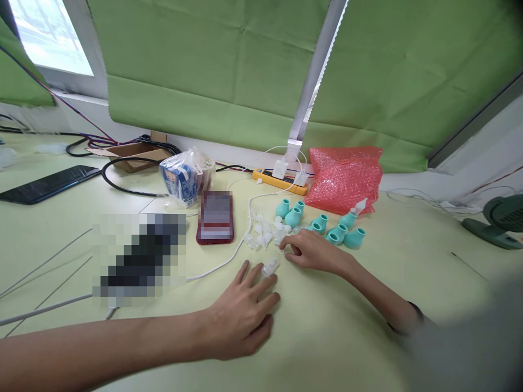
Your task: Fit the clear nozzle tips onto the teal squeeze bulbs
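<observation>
One small clear plastic piece (270, 267) on the table (347, 332), long axis aslant toward the right hand (312, 251). Nearest to the piece: the left hand (243, 313), palm down, splayed, grasping nothing, fingertips just beside it. Right of the piece: the right hand, finger and thumb bent close, grasp impossible to tell. Beyond the piece: white parts (267, 238); beyond and right, teal bulbs (293, 218); farther still, a red bubble-wrap pouch (345, 179).

Turquoise bulb (315, 227) partly hidden behind right hand (316, 250), fan (506, 213) cut by edge
</observation>
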The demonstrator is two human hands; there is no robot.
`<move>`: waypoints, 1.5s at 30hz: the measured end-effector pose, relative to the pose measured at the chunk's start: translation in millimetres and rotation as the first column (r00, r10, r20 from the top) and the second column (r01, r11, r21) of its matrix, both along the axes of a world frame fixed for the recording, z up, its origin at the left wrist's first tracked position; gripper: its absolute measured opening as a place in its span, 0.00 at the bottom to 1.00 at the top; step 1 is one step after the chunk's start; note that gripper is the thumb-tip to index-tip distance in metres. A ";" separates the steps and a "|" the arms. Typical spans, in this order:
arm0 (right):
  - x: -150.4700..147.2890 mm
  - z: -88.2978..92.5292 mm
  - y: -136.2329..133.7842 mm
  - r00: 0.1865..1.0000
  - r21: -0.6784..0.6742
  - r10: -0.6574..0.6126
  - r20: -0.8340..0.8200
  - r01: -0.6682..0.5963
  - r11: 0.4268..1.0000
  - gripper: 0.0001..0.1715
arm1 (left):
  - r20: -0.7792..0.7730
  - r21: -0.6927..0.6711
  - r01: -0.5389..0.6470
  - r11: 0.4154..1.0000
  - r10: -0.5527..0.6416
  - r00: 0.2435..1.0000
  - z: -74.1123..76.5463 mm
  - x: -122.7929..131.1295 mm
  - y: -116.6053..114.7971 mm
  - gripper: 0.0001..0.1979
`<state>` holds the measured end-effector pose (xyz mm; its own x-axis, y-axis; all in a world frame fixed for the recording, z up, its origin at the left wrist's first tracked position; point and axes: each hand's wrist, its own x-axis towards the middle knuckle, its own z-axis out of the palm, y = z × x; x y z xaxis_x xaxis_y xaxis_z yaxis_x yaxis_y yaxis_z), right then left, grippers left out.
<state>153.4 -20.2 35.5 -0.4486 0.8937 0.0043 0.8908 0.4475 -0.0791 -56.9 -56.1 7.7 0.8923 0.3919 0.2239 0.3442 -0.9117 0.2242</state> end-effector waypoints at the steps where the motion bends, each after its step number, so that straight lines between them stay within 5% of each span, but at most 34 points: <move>1: 0.2 0.3 0.0 1.000 -0.015 0.004 -0.016 -0.005 1.000 0.12 | -0.003 0.000 0.004 1.000 -0.004 1.000 0.0 0.1 -0.1 0.11; 14: -15.6 9.1 -10.1 0.950 -0.044 0.105 -0.295 -0.123 0.991 0.09 | -0.002 0.021 0.033 0.999 -0.033 0.999 -1.1 -0.2 0.9 0.11; 45: -16.2 11.2 -14.5 0.976 0.015 0.200 -0.084 -0.199 0.980 0.13 | -0.026 0.027 0.036 0.999 -0.035 0.999 -0.2 -2.0 -0.1 0.12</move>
